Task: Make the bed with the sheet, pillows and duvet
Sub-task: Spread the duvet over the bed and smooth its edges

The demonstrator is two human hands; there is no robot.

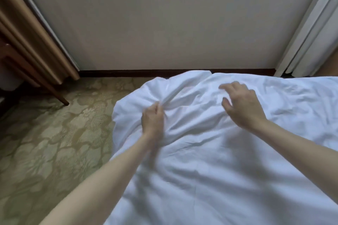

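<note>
1. Reaching forward from the bottom edge of the view, our two bare forearms stretch out over a white duvet [210, 170] that fills the lower right of the picture and drapes down over the near left corner of the bed toward the floor.
2. We see our left hand [152, 118] with its fingers curled into the cloth, gripping a bunched ridge of the duvet near the bed's left edge; folds radiate away from that grip. The hand is a little blurred.
3. We see our right hand [241, 104] just beside it, to the right and slightly farther out, palm down, with the fingers spread and loosely bent. It holds nothing, and whether the fingertips touch the cloth we cannot tell.
4. We find the duvet rumpled between and beyond the hands, with a raised fold running to its far edge, where two rounded lobes of fabric meet.
5. We see a patterned carpet [45, 142] in pale green and beige lying left of the bed.
6. We notice a slanted wooden furniture leg [60, 97] standing on the carpet at the left, with tan curtains [27, 33] hanging behind it.
7. We see a dark baseboard [128, 73] running along the foot of a plain pale wall [164, 14] beyond the bed.
8. We see white curtains [314, 33] hanging at the far right.
</note>
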